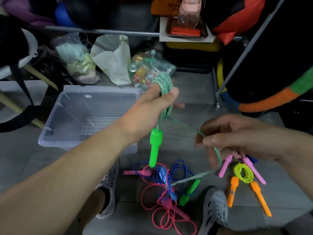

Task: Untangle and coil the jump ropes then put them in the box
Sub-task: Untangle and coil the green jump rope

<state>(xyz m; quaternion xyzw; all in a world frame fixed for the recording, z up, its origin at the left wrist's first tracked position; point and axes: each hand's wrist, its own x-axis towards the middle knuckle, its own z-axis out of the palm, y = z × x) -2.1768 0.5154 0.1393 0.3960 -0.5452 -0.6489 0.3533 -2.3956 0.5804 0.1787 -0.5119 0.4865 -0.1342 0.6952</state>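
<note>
My left hand (153,103) grips several loops of the green-and-white braided jump rope (165,82), raised above the floor; one green handle (155,146) dangles below it. My right hand (237,138) pinches the same rope's free length (183,123), which runs down to the second green handle (189,192) on the floor. A pink rope (162,216) and a blue rope (179,167) lie tangled together between my feet. At the right lie a coiled yellow rope with orange handles (243,173) and a coiled rope with pink handles (225,165). The clear plastic box (55,133) stands at the left.
Plastic bags (77,63) and a white paper bag (113,61) crowd the floor behind the box. A metal rack leg (217,97) and a hoop with orange and blue padding (264,102) stand at the right. My grey shoes (215,211) flank the tangled ropes on the tiled floor.
</note>
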